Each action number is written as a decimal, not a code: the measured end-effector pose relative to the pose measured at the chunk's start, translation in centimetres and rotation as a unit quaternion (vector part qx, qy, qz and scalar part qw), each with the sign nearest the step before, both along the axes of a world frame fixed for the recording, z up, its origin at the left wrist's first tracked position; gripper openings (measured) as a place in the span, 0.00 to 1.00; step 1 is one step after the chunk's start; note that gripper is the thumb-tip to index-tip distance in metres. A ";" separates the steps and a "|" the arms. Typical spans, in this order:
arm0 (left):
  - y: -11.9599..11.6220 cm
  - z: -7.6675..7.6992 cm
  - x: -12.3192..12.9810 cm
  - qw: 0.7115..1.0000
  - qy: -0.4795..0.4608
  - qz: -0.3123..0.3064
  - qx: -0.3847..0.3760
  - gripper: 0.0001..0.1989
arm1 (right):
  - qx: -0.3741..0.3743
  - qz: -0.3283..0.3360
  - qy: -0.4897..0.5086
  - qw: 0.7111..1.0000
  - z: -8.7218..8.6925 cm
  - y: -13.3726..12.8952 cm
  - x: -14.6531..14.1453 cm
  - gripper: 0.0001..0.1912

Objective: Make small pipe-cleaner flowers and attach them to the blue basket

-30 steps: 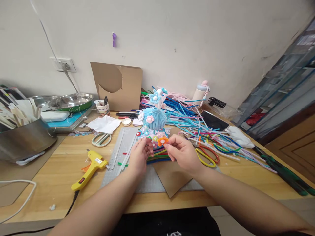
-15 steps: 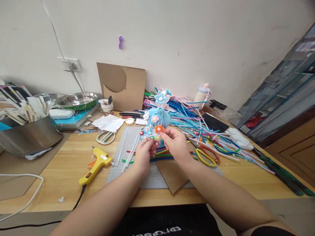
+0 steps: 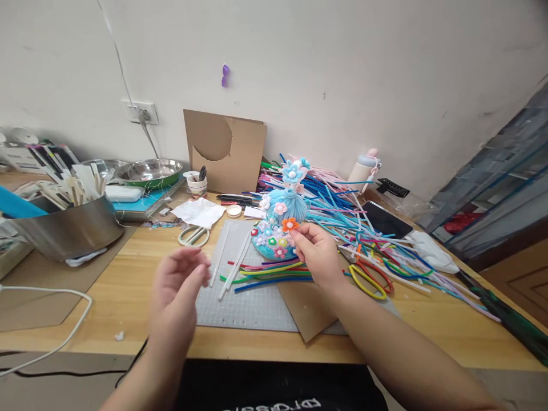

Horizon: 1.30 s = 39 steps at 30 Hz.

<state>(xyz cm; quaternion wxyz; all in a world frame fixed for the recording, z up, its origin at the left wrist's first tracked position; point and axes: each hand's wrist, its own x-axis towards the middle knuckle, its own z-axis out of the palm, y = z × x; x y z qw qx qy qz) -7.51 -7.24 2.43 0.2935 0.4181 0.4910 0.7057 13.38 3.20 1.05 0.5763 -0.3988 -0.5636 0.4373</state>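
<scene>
My right grip (image 3: pixel 319 251) pinches an orange, fuzzy flower with a white centre (image 3: pixel 290 224) before the blue, flower-studded figure (image 3: pixel 297 202) on the wooden counter (image 3: pixel 128 274); my left grip (image 3: pixel 175 288) is half-curled, contents unclear.

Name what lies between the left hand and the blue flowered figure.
In the head view, translucent sticks lie on the gray cutting mat between the left hand and the figure, along with ends of colored fuzzy stems.
</scene>
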 end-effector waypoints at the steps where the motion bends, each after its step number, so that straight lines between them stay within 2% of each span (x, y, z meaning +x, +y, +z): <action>1: -0.9 -0.4 -1.6 0.992 0.109 0.058 -0.035 0.13 | 0.001 -0.001 0.001 1.000 -0.1 0.1 0.0 0.14; 3: -2.3 -1.6 -4.5 0.935 0.312 0.115 -0.127 0.17 | 0.006 -0.002 0.002 1.000 -0.2 0.3 0.1 0.14; 6: -3.2 -3.4 -7.6 0.845 0.481 0.099 -0.212 0.24 | 0.009 0.000 0.001 1.000 -0.4 0.3 0.0 0.13; 11: -3.1 -5.4 -9.3 0.737 0.617 0.093 -0.260 0.32 | 0.004 -0.001 -0.001 1.000 -0.1 0.2 -0.3 0.14; 13: -3.0 -5.8 -9.4 0.709 0.639 0.093 -0.282 0.36 | 0.004 -0.005 -0.004 1.000 0.0 0.1 -0.4 0.14; 15: -2.8 -6.0 -9.3 0.697 0.641 0.090 -0.307 0.40 | 0.003 -0.008 -0.008 1.000 0.1 0.0 -0.5 0.14; 18: -2.6 -5.8 -9.2 0.704 0.621 0.072 -0.337 0.40 | 0.005 -0.003 -0.008 1.000 0.2 0.0 -0.5 0.13; 24: -2.1 -5.4 -9.0 0.721 0.595 0.044 -0.353 0.31 | 0.010 0.000 -0.006 1.000 0.1 0.1 -0.5 0.14; 26: -2.0 -5.3 -9.1 0.746 0.562 0.048 -0.353 0.31 | 0.010 0.001 -0.007 1.000 0.1 0.1 -0.5 0.14; 28: -2.2 -5.1 -9.2 0.796 0.501 0.050 -0.337 0.31 | 0.009 0.003 -0.007 1.000 0.2 0.1 -0.6 0.13; 30: -2.5 -4.6 -9.1 0.868 0.392 0.055 -0.301 0.31 | 0.009 0.005 -0.004 1.000 0.4 0.0 -0.7 0.13; 32: -3.1 -3.8 -8.8 0.943 0.217 0.035 -0.249 0.27 | 0.007 0.010 0.001 1.000 0.5 -0.3 -0.7 0.13; 33: -3.4 -3.3 -8.5 0.969 0.110 0.008 -0.219 0.24 | 0.003 0.018 0.004 1.000 0.6 -0.5 -0.7 0.13; 34: -3.7 -2.8 -8.2 0.982 0.003 -0.034 -0.185 0.21 | -0.004 0.033 0.012 0.999 0.7 -0.8 -0.7 0.13; 36: -4.3 -2.1 -7.3 0.973 -0.158 -0.106 -0.132 0.16 | -0.028 0.092 0.037 0.995 0.8 -1.5 -0.7 0.12; 37: -4.4 -1.8 -6.8 0.965 -0.193 -0.132 -0.118 0.16 | -0.044 0.131 0.055 0.989 0.8 -1.9 -0.7 0.11; 39: -4.6 -1.8 -5.8 0.957 -0.205 -0.183 -0.097 0.20 | -0.075 0.210 0.090 0.971 0.6 -2.7 -0.7 0.11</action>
